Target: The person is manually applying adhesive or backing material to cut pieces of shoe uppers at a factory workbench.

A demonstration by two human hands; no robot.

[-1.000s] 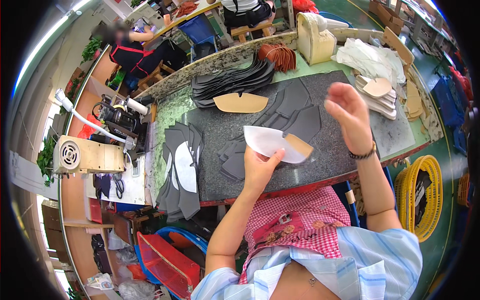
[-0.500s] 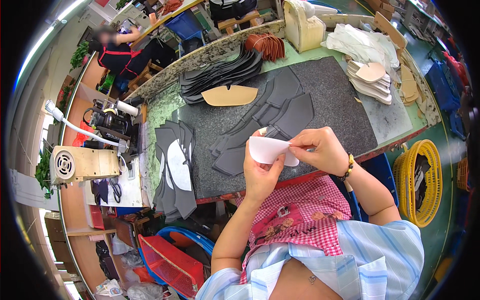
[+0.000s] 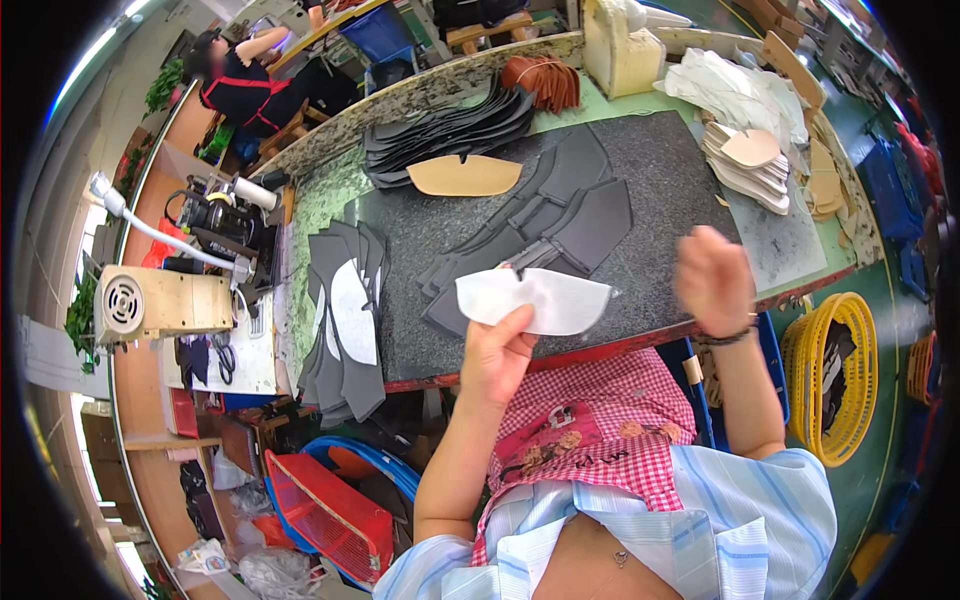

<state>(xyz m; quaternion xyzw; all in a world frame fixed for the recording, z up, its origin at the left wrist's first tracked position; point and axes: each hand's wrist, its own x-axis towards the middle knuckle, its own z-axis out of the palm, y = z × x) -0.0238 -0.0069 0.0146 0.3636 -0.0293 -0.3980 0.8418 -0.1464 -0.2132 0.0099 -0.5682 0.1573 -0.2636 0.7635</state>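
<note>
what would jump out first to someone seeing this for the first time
The white curved sheet piece held up in the left hand at the middle of the view catches the eye first, bright against the dark speckled work slab. The right hand hovers open and empty just to its right. Behind them, dark grey cut pieces fan across the slab, with a tan piece at its far left and a yellow basket on the floor at right.

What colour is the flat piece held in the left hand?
White: the flat piece pinched by the left hand shows plainly in the head view.
</note>
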